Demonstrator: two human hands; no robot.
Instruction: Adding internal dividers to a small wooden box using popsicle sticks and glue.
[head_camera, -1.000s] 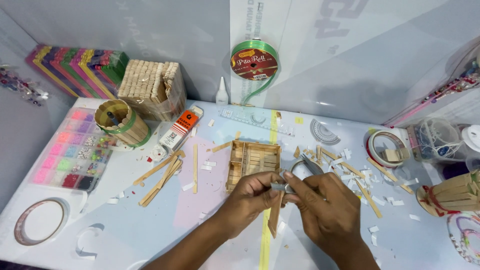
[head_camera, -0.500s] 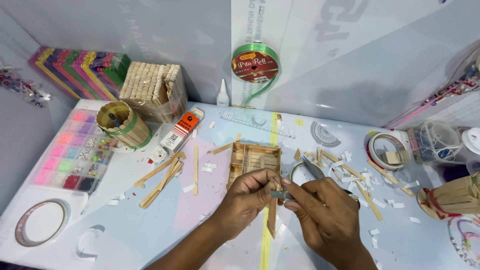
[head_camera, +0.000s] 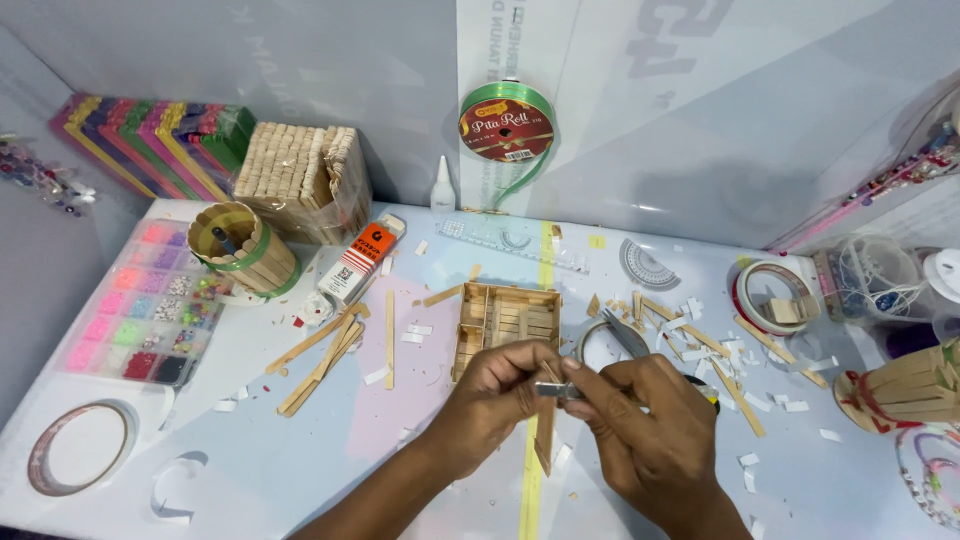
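Note:
My left hand (head_camera: 490, 400) and my right hand (head_camera: 645, 430) meet over the table's middle. Together they pinch a wooden craft stick (head_camera: 545, 440) that hangs down between them. A small metal tool (head_camera: 556, 389) sits across the stick at my fingertips, gripped by my right hand. Just behind my hands lies a small tray-like frame (head_camera: 505, 315) built from craft sticks. A pair of scissors (head_camera: 625, 340) rests beside it, partly hidden by my right hand.
Loose sticks (head_camera: 325, 345) and white scraps litter the table. A stick-covered pencil cup (head_camera: 240, 250), a bead box (head_camera: 135, 315), a glue tube (head_camera: 360, 260), a green ribbon spool (head_camera: 505, 125), tape rolls (head_camera: 770, 295) and a clear ruler (head_camera: 510, 240) surround the work area.
My hands have shifted slightly, staying closed together on the stick; the stick stays hanging between them.

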